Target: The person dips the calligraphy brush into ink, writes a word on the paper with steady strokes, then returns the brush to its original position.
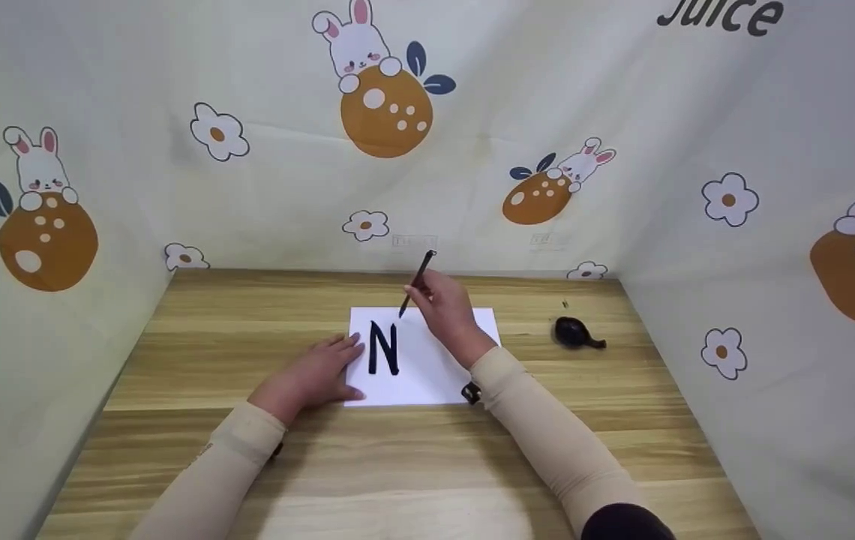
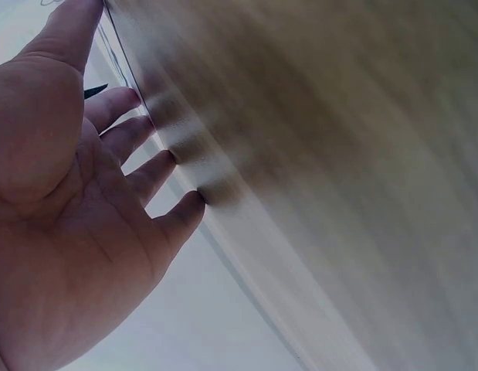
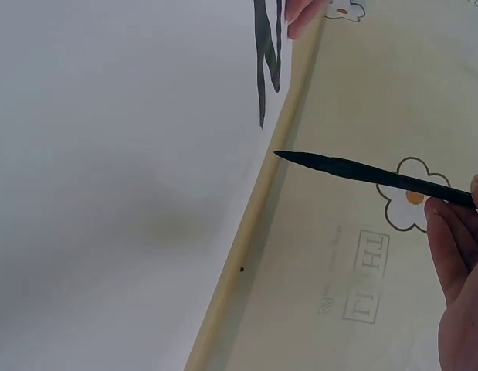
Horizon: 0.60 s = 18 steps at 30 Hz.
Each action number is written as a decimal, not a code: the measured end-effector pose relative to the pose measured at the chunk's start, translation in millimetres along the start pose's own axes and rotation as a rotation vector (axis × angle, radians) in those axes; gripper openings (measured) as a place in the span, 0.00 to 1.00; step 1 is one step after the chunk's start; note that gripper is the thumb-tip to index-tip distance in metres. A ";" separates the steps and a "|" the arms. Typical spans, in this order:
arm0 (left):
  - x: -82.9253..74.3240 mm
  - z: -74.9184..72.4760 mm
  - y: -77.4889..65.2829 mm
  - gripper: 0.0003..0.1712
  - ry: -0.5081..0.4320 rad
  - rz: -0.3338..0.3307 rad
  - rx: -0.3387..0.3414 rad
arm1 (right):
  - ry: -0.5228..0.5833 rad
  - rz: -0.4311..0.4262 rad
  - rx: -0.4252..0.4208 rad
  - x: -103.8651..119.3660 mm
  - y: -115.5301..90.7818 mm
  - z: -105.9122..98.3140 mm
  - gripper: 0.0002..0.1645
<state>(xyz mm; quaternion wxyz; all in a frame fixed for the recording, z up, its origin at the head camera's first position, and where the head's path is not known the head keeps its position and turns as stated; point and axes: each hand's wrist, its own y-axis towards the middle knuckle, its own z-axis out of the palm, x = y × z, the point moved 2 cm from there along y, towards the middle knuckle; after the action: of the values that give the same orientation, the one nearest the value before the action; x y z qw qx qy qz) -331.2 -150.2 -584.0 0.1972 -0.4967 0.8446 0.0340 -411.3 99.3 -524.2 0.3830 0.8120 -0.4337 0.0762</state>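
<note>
black strokes [image 1: 385,349] marked the white paper [image 1: 431,367] at centre frame; just above them, the right hand [image 1: 448,304] pinched a brush [image 1: 416,285], while the left hand [image 1: 315,373], gripping nothing, rested on the paper's left edge. lifting it could have let the paper skid.

Beige sleeves [image 1: 547,433] with fitted cuffs [image 1: 249,429], small black wrist devices [image 1: 471,393]

I count one brush [image 3: 354,168], one sheet [image 1: 435,375], one letter [image 1: 384,348], one black dish [image 1: 570,332], one tabletop [image 1: 427,465].
</note>
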 end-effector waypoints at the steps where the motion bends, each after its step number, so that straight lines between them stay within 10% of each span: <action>1: 0.2 -0.1 0.3 0.55 0.003 0.001 0.001 | 0.000 0.000 0.001 0.2 -0.6 -0.2 0.10; 18: -1.2 -0.4 0.0 0.54 -0.010 -0.024 0.011 | 0.015 -0.028 -0.029 -1.0 -7.6 3.0 0.07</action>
<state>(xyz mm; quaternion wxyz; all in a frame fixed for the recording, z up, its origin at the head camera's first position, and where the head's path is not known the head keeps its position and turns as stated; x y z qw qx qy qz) -330.8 -149.3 -583.3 0.2044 -0.5056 0.8377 0.0293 -406.7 100.4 -530.9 0.3990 0.8118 -0.4204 0.0708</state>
